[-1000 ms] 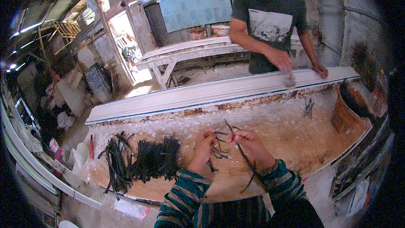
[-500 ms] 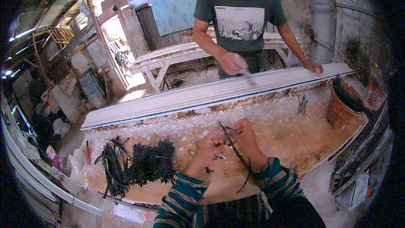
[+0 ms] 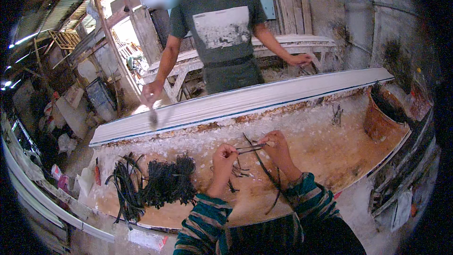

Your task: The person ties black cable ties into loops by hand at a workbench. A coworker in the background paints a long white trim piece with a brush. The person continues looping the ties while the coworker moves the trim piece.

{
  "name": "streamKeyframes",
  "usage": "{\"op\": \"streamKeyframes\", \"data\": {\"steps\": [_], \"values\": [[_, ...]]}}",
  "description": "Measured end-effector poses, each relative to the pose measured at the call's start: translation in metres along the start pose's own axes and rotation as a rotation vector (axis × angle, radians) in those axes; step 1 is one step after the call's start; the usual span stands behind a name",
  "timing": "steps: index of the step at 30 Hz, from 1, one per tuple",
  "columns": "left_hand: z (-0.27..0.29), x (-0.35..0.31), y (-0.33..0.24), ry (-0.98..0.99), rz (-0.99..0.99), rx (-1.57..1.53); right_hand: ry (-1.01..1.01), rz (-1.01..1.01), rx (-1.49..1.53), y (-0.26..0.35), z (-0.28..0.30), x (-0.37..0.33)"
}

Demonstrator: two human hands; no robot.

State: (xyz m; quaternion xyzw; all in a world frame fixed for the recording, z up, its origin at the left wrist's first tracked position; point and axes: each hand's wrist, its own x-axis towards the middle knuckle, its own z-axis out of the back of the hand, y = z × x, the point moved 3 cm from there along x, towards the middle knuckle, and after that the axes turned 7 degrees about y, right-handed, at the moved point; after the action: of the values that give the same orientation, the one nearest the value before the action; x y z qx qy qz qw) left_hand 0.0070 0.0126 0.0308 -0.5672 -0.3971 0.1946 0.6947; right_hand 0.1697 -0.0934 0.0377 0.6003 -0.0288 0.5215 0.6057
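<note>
My left hand (image 3: 223,157) and my right hand (image 3: 278,148) are both closed in a pinch over the brown board (image 3: 316,165). Between them a short black strip (image 3: 247,149) is drawn out, an end in each hand. A longer black strip (image 3: 265,172) slants down beside my right hand; whether its fingers hold this one too is hidden. Small black scraps (image 3: 239,172) lie below my left hand. To the left are a bunch of long black strips (image 3: 126,184) and a thick bundle of short black strips (image 3: 170,179).
A long white moulding (image 3: 245,101) with a blue edge spans the far side. Behind it a co-worker (image 3: 217,33) moves a blurred brush-like tool (image 3: 153,119). A brown bucket (image 3: 377,123) stands at the right; a red-handled tool (image 3: 97,172) lies far left.
My left hand has moved left, away from my right, and the short strip now spans the gap. The co-worker has shifted left, swinging the tool toward the moulding's left end.
</note>
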Motion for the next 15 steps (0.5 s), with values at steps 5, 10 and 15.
{"op": "streamKeyframes", "data": {"steps": [5, 10, 15], "values": [[0.013, 0.009, 0.002, -0.134, -0.144, 0.268, 0.363, -0.334, 0.299, 0.007, -0.006, -0.004], [0.020, 0.008, 0.004, -0.153, -0.139, 0.274, 0.691, -0.345, 0.680, 0.037, -0.009, -0.009], [0.021, 0.010, 0.010, -0.138, -0.113, 0.213, 0.847, -0.328, 0.750, 0.055, -0.014, -0.017]]}}
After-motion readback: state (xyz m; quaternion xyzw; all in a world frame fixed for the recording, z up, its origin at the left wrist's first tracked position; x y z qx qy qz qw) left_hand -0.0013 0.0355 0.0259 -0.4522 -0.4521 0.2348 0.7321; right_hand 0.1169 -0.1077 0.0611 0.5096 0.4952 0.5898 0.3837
